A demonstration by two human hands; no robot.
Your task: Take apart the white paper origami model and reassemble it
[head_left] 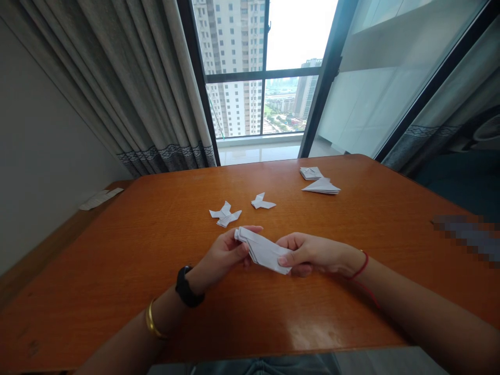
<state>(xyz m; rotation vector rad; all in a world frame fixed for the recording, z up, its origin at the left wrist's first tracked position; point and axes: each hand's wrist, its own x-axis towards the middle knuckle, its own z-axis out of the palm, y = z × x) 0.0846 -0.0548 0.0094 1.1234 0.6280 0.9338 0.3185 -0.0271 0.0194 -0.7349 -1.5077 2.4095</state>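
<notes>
A folded white paper (265, 250), long and layered, is held between both hands above the near middle of the table. My left hand (230, 251) pinches its left end, thumb in front and fingers behind. At the other end, my right hand (300, 254) grips the paper with the thumb pressed on its face. Just beyond my left hand lies a folded paper piece with several pointed arms (225, 214). A smaller folded paper piece (263, 201) rests to the right of it.
The orange-brown wooden table (136, 250) spreads all around. Toward its far right lie a square folded paper (311, 173) and a pointed folded paper (322, 186). White strips (101, 198) sit on a ledge at left. A blurred-out object (469, 237) is at the right edge.
</notes>
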